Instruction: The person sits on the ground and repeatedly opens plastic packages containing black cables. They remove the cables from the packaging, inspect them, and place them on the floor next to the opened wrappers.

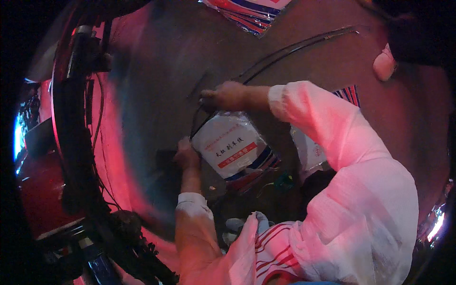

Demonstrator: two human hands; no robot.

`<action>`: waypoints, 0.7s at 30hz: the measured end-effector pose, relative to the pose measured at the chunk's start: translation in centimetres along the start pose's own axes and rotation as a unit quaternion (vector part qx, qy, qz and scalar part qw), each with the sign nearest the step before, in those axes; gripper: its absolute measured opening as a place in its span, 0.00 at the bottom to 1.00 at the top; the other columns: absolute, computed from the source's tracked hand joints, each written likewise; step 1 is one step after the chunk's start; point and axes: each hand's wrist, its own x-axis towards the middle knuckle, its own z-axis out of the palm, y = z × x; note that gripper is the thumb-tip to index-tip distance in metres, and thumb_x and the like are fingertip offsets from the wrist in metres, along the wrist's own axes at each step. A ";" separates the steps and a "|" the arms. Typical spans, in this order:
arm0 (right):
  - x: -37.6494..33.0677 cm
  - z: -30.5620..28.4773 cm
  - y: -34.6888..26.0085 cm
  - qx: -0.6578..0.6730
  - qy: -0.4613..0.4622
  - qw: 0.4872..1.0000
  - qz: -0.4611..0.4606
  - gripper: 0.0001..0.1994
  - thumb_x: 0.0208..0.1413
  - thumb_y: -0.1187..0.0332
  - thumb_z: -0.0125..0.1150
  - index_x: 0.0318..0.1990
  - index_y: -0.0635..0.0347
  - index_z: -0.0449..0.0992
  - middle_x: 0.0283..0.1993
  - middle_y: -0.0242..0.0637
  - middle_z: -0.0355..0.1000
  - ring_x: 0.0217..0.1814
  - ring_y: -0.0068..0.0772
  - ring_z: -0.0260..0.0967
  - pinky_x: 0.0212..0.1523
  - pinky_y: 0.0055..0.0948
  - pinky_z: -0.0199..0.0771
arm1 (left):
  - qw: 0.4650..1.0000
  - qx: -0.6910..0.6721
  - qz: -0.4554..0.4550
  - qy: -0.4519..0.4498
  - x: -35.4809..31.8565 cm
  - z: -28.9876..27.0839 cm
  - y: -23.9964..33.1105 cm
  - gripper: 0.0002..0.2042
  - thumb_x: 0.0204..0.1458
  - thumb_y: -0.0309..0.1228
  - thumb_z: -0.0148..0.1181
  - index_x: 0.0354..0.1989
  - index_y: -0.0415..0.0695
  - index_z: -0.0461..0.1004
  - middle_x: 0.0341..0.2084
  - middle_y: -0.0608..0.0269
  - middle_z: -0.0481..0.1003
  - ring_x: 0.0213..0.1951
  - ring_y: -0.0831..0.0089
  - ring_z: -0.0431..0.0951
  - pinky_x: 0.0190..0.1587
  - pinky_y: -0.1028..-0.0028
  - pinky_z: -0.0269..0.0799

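A long, thin black cable [285,51] runs from my hands toward the far right in a loose curve, with a second strand beside it. My right hand [225,96] is closed around it near the middle of the view. Closer to me, my left hand [186,153] grips the near stretch of the cable, its fingers partly hidden and dim. Below and between the hands lies a white printed plastic bag [228,147] with red and blue stripes. What it holds cannot be made out.
Another striped bag [251,12] lies at the far edge, and one more bag [311,147] is partly covered by my right arm. A small green item [284,182] lies nearby. Dark machine framing [71,156] stands along the left. At the far right is a pale rounded object [384,64].
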 end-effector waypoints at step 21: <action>2.7 1.9 -5.7 0.130 0.021 0.990 0.054 0.13 0.50 0.68 0.49 0.40 0.68 0.69 0.35 0.51 0.73 0.38 0.52 0.73 0.38 0.42 0.74 | 0.997 -0.007 0.035 -0.071 1.2 -2.0 -1.8 0.10 0.48 0.29 0.50 0.40 0.46 0.71 0.37 0.52 0.72 0.42 0.53 0.73 0.40 0.58 0.71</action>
